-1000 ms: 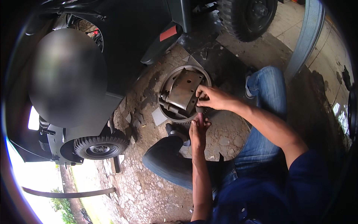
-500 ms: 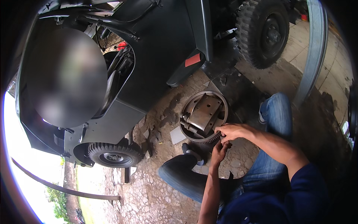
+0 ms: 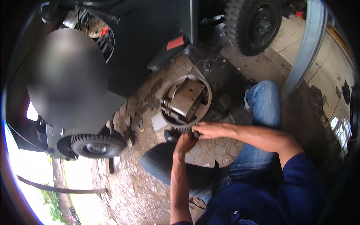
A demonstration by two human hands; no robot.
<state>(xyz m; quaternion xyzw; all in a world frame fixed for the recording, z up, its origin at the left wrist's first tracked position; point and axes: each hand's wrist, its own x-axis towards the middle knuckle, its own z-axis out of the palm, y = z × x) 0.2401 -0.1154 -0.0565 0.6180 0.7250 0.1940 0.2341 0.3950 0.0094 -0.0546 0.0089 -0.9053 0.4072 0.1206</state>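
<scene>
In front of me a round metal flywheel with a toothed outer edge stands off the stony ground. A brownish metal bracket with holes lies inside its rim. My left hand is closed just below the flywheel's near edge. From the right, my right hand reaches to the same edge with bent fingers, close against the left. A small dark piece shows between the two hands; its kind is too small to tell.
A dark green vehicle stands ahead and left, with a tyre low at the left. Another treaded tyre is at the far right, near a grey metal post. A pale flat piece lies beside the flywheel. My bent legs flank it.
The whole view has shifted, so the scene sits further left and higher. My hands stay at the flywheel's near edge; the left is now more curled and tucked closer to the right.
</scene>
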